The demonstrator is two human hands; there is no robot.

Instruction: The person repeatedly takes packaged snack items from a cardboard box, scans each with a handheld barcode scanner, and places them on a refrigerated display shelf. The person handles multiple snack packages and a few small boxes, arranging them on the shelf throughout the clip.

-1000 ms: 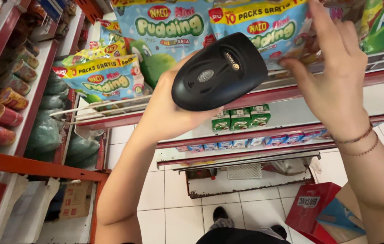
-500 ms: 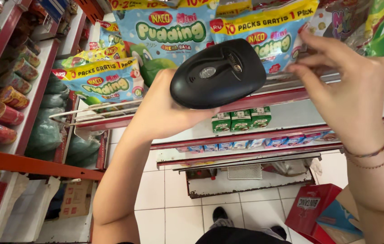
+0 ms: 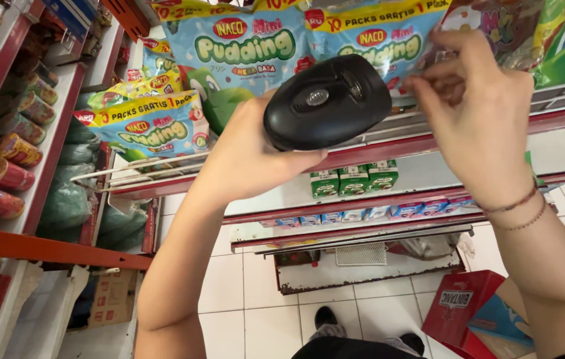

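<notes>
- The red-edged metal shop shelving (image 3: 428, 133) fills the upper half of the view, running from nine o'clock to three o'clock, with lower shelf tiers stepping down toward six o'clock.
- The white tiled floor (image 3: 242, 299) lies at six o'clock, below the shelves.
- The large pale-blue plastic snack bags with yellow top bands (image 3: 242, 60) hang at twelve o'clock, with a further one of the same kind (image 3: 149, 126) at ten o'clock.
- The red cardboard box (image 3: 462, 309) sits on the floor at five o'clock.
- The right hand (image 3: 482, 126) is at two o'clock, fingers curled, thumb and forefinger pinched together at the shelf's front rail; what they nip is too small to tell. Thin cord bracelets (image 3: 518, 209) circle its wrist.
- The left hand (image 3: 249, 159) is at the centre, closed around the handle of the black rounded plastic handheld scanner (image 3: 327, 101), whose head sits just at one o'clock of the hand, in front of the bags and well above the floor.
- The small green drink cartons (image 3: 354, 179) stand in a row on a lower shelf, at six o'clock of the scanner.
</notes>
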